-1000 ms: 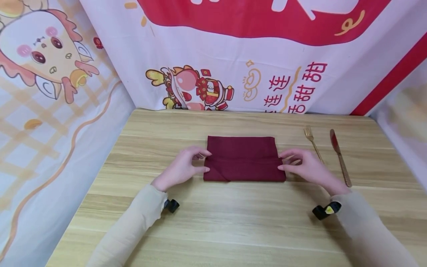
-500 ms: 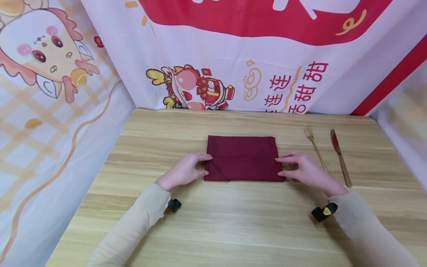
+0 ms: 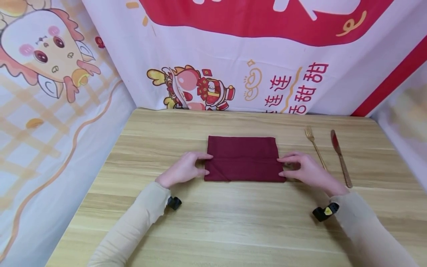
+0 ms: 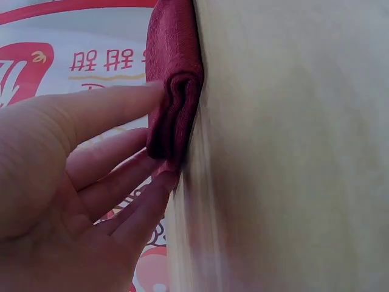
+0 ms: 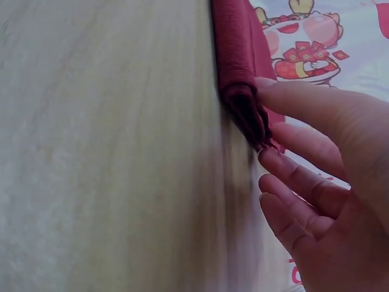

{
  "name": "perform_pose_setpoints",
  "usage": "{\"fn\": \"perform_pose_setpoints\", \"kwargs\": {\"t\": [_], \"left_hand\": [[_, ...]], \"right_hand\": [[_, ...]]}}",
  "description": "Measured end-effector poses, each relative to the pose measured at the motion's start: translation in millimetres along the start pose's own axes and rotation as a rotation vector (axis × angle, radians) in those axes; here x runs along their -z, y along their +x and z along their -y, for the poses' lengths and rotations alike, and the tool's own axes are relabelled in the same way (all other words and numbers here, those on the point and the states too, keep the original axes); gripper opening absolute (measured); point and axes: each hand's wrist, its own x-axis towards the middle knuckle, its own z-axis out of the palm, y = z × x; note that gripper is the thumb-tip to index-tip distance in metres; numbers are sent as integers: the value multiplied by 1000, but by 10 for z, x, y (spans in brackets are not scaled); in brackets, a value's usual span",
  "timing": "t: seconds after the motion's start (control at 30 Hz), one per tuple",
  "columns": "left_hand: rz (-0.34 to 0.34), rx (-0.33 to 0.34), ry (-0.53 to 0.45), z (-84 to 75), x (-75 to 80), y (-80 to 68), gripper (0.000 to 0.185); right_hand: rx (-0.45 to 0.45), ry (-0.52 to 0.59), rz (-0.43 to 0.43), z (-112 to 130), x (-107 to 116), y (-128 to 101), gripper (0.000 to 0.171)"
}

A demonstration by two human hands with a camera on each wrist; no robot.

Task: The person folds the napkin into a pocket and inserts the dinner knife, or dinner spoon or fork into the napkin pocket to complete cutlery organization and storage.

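Both hands at a folded maroon napkin, table centre.

Left hand pinches the woven cloth napkin at its 9 o'clock edge; right hand pinches the 3 o'clock edge. Wood-grain table; backdrop reads "连连", "甜甜".

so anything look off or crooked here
Nothing much. The napkin lies flat and fairly square between the left hand and right hand; the fork and knife lie neatly alongside.
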Motion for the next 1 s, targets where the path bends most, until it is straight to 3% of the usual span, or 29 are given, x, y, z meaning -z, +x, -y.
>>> {"fn": "perform_pose_setpoints", "kwargs": {"t": [0.17, 0.27, 0.43, 0.7, 1.0], "left_hand": [[-52, 8, -116, 12, 90, 100, 56], [-102, -2, -127, -3, 194, 208, 55], [-147, -14, -117, 5, 362, 437, 53], [-98, 14, -85, 50, 512, 750, 54], [-46, 88, -118, 274, 386, 992, 57]], "right_hand": [[19, 64, -45, 60, 108, 54, 56], [39, 79, -86, 122, 211, 150, 58], [-13, 96, -120, 209, 373, 364, 60], [-96, 61, -103, 168, 455, 713, 69], [-121, 87, -64, 13, 273, 957, 60]]}}
